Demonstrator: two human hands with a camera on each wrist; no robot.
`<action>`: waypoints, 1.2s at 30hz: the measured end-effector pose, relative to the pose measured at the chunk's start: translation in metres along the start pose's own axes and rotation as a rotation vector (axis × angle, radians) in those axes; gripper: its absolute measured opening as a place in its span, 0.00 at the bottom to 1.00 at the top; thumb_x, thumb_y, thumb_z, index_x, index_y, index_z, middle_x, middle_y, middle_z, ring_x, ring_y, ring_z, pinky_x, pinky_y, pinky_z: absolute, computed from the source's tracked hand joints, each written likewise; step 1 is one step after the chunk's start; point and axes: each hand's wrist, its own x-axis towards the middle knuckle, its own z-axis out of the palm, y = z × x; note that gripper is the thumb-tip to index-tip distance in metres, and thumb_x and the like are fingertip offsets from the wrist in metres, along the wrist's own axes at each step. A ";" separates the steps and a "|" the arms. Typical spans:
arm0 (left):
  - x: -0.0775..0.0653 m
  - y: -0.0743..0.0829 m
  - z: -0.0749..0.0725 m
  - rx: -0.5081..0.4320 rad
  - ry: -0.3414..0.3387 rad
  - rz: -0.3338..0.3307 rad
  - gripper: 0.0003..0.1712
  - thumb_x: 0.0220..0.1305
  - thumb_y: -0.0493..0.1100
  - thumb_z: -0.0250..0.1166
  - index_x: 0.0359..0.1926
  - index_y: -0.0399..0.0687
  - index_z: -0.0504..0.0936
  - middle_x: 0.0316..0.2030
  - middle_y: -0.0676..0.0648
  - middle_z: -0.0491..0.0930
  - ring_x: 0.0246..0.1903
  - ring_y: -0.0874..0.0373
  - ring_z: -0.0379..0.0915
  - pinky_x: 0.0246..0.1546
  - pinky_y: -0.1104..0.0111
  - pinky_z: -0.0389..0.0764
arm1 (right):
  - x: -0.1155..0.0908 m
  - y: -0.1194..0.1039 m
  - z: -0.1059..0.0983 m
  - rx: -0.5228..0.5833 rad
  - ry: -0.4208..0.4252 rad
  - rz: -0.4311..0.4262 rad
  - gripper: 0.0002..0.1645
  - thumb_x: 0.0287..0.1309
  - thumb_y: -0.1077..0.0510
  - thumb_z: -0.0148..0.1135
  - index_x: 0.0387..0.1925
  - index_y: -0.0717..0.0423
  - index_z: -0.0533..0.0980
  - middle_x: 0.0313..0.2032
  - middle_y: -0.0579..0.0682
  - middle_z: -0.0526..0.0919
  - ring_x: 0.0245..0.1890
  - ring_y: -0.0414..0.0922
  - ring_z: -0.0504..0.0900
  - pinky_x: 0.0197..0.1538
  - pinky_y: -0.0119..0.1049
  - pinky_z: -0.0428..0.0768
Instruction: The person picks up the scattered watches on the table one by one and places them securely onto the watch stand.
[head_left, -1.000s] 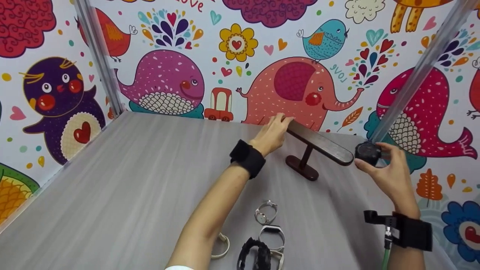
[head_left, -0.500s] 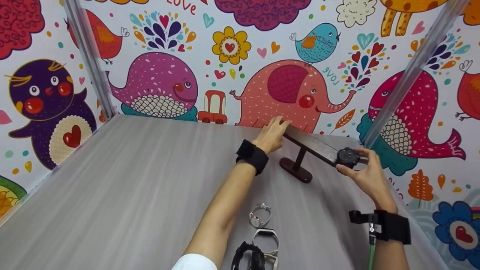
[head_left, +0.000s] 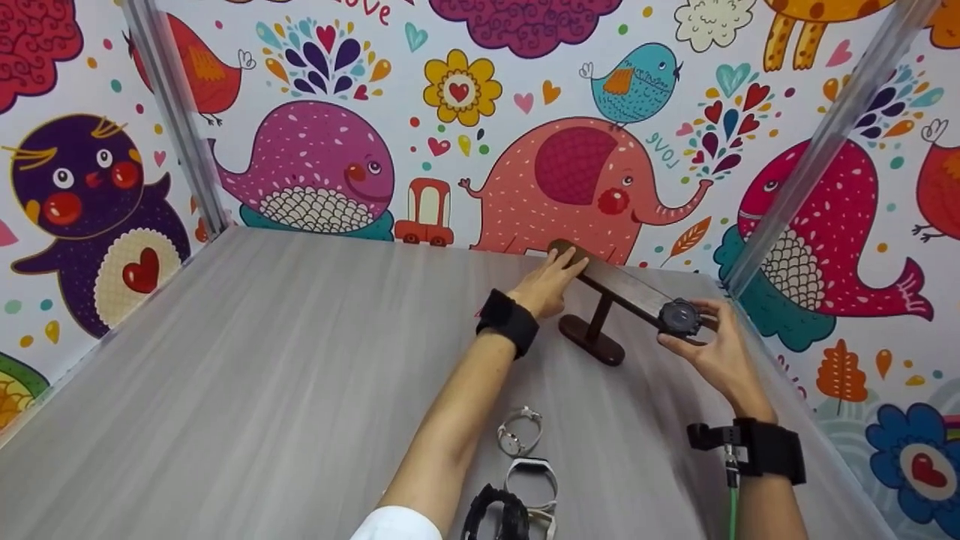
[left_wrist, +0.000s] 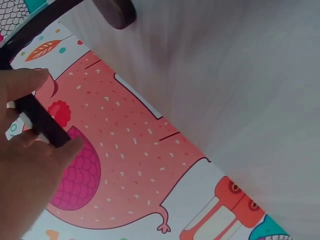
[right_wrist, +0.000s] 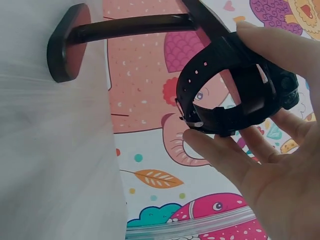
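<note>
On the table [head_left: 300, 360], right of centre and toward the back, stands a display stand [head_left: 622, 285]; its base [head_left: 591, 341] rests on the tabletop, and its bar runs above from far left to near right. The left hand [head_left: 541, 291] is at the bar's far end. The right hand [head_left: 721, 360] is at the near end, its fingers at a watch [head_left: 679, 317] looped around the bar. Before the stand lies a second watch [head_left: 511, 444], then a fitness band [head_left: 534, 463], with a strap [head_left: 516, 517] at its front left. Behind the table rises a wall [head_left: 465, 161], between a left post [head_left: 175, 105] and a right post [head_left: 825, 150].
</note>
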 end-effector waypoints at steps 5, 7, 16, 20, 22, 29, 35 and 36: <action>-0.002 -0.003 0.006 0.013 -0.001 0.016 0.48 0.67 0.31 0.60 0.80 0.59 0.48 0.81 0.49 0.40 0.80 0.44 0.35 0.55 0.64 0.82 | 0.001 0.001 0.006 0.032 -0.014 -0.003 0.48 0.56 0.48 0.74 0.69 0.59 0.58 0.66 0.63 0.64 0.69 0.62 0.64 0.54 0.26 0.77; -0.002 -0.004 0.006 0.018 0.002 0.019 0.49 0.67 0.31 0.61 0.80 0.59 0.47 0.81 0.49 0.40 0.80 0.44 0.34 0.57 0.63 0.82 | 0.002 0.000 0.008 0.030 -0.014 -0.008 0.48 0.56 0.48 0.74 0.69 0.59 0.58 0.66 0.64 0.64 0.69 0.63 0.64 0.62 0.42 0.78; -0.002 -0.004 0.005 0.050 -0.030 0.008 0.52 0.66 0.34 0.64 0.80 0.63 0.45 0.82 0.52 0.37 0.81 0.48 0.32 0.52 0.65 0.84 | 0.001 -0.007 0.007 -0.179 0.015 -0.017 0.51 0.54 0.40 0.74 0.69 0.63 0.63 0.68 0.68 0.67 0.70 0.66 0.63 0.69 0.69 0.61; -0.001 -0.004 0.006 0.050 -0.040 0.012 0.53 0.66 0.35 0.65 0.80 0.64 0.44 0.82 0.53 0.36 0.81 0.49 0.32 0.47 0.68 0.84 | -0.001 -0.010 0.005 -0.250 0.037 -0.027 0.50 0.53 0.40 0.74 0.68 0.64 0.65 0.66 0.70 0.68 0.68 0.67 0.64 0.68 0.69 0.61; -0.001 -0.004 0.007 0.045 -0.039 0.012 0.53 0.66 0.35 0.65 0.80 0.65 0.44 0.82 0.53 0.36 0.81 0.50 0.31 0.49 0.68 0.84 | 0.000 -0.012 0.004 -0.274 0.044 -0.030 0.50 0.53 0.40 0.74 0.67 0.64 0.66 0.66 0.71 0.69 0.68 0.68 0.63 0.69 0.70 0.57; 0.000 -0.004 0.007 0.022 -0.032 0.002 0.53 0.66 0.32 0.63 0.80 0.66 0.43 0.81 0.55 0.35 0.81 0.51 0.30 0.47 0.69 0.84 | 0.008 -0.021 0.005 -0.369 0.047 -0.085 0.48 0.51 0.40 0.76 0.63 0.67 0.70 0.60 0.71 0.74 0.66 0.68 0.65 0.66 0.69 0.54; -0.001 -0.006 0.006 0.017 -0.033 0.002 0.53 0.67 0.32 0.63 0.80 0.66 0.43 0.81 0.55 0.34 0.81 0.51 0.30 0.49 0.68 0.84 | 0.019 -0.030 0.011 -0.440 0.016 -0.119 0.48 0.49 0.40 0.76 0.62 0.67 0.71 0.59 0.71 0.76 0.64 0.69 0.66 0.65 0.69 0.55; -0.002 -0.006 0.006 0.015 -0.032 0.003 0.52 0.67 0.32 0.63 0.80 0.66 0.43 0.81 0.54 0.35 0.81 0.50 0.30 0.50 0.68 0.84 | 0.020 -0.031 0.013 -0.447 0.006 -0.116 0.48 0.50 0.40 0.76 0.62 0.68 0.71 0.59 0.71 0.75 0.64 0.69 0.66 0.65 0.69 0.55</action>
